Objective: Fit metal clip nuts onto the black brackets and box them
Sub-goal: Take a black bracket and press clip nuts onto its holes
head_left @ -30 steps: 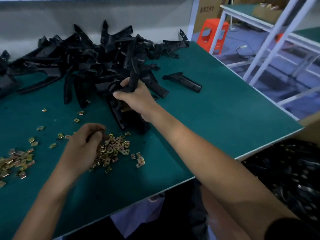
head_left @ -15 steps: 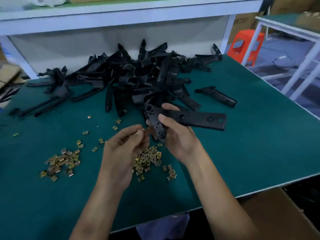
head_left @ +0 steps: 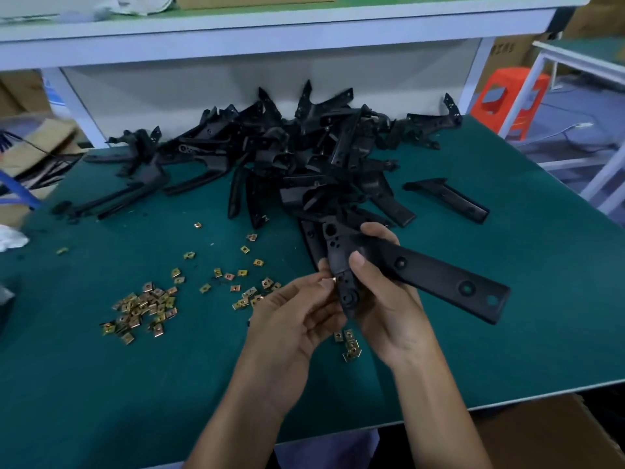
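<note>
Gripping bracket between both hands

Your two hands, the left hand and the right hand, are bare, with no gloves, rings or watch on them. Your forearms are bare too, right down to the picture's bottom edge, no sleeves showing. Your fingernails are short and plain. Below your hands, pale lilac clothing shows between your forearms.

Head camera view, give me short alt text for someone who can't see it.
A person's left hand presses a small metal clip onto a black bracket held by the right hand, above a green table with scattered clips and piled brackets.
</note>
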A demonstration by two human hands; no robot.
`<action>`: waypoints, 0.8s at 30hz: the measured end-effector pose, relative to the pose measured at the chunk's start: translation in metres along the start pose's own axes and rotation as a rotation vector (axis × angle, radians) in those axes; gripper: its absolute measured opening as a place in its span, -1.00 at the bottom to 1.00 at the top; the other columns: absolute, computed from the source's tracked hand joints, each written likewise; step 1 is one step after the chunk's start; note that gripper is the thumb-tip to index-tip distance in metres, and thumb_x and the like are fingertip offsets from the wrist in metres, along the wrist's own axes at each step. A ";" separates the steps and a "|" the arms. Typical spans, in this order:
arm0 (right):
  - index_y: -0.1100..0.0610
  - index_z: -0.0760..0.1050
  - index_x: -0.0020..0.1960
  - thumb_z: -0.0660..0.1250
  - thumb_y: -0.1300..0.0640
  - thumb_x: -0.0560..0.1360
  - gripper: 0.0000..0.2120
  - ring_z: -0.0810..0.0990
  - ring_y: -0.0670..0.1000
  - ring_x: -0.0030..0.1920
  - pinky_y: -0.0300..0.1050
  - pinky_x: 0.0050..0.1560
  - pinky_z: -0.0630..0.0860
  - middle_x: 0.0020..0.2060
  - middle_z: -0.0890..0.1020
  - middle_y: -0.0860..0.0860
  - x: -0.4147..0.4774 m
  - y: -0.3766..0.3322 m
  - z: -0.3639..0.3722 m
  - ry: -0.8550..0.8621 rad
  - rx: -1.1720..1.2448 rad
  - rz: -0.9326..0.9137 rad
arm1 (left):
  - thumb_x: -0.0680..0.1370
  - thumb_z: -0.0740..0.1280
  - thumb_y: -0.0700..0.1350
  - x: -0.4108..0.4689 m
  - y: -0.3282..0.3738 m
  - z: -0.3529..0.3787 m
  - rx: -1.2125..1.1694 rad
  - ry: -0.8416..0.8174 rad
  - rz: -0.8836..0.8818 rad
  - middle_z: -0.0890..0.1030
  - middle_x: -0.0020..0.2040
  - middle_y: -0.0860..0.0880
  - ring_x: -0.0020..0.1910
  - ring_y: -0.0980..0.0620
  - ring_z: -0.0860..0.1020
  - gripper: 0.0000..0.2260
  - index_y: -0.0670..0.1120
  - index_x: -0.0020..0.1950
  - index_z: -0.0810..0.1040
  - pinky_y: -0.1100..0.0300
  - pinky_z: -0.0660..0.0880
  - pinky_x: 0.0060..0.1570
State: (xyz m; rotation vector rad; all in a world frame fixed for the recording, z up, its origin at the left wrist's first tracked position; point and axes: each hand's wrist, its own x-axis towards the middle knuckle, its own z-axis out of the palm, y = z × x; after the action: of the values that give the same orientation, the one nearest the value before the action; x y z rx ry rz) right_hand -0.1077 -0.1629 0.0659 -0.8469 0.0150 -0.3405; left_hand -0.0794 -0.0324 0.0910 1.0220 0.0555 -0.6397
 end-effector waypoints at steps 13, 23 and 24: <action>-0.08 0.47 0.13 0.53 0.13 0.46 -0.66 0.64 -0.18 -0.09 -0.34 -0.15 0.54 -0.03 0.64 -0.19 -0.032 0.021 -0.029 0.204 -0.703 -0.272 | 0.52 0.36 -0.10 -0.006 -0.037 -0.008 -0.013 -0.010 -0.242 0.69 0.02 -0.15 -0.11 -0.02 0.60 -0.74 -0.17 0.12 0.70 0.18 0.51 -0.10; -0.03 0.51 0.15 0.53 -0.01 0.37 -0.60 0.63 0.23 0.14 0.21 0.22 0.51 0.11 0.65 0.13 -0.051 0.018 -0.065 0.401 -0.457 -0.038 | 0.65 0.27 -0.01 0.066 -0.020 -0.055 1.658 0.147 0.624 0.59 0.16 -0.01 0.14 -0.03 0.41 -0.71 0.03 0.36 0.56 0.12 0.37 0.18; -0.04 0.51 0.15 0.54 -0.01 0.36 -0.59 0.64 0.21 0.12 0.20 0.22 0.51 0.11 0.65 0.15 -0.050 0.018 -0.064 0.409 -0.445 -0.036 | 0.65 0.27 0.03 0.075 -0.020 -0.056 1.715 0.098 0.604 0.57 0.18 -0.01 0.17 -0.04 0.38 -0.69 0.06 0.38 0.55 0.11 0.35 0.20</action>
State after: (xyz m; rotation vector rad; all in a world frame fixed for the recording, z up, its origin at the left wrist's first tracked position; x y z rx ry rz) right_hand -0.1596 -0.1840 0.0040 -1.2045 0.4708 -0.5513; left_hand -0.0151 -0.0299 0.0208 2.5561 -0.8234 0.0891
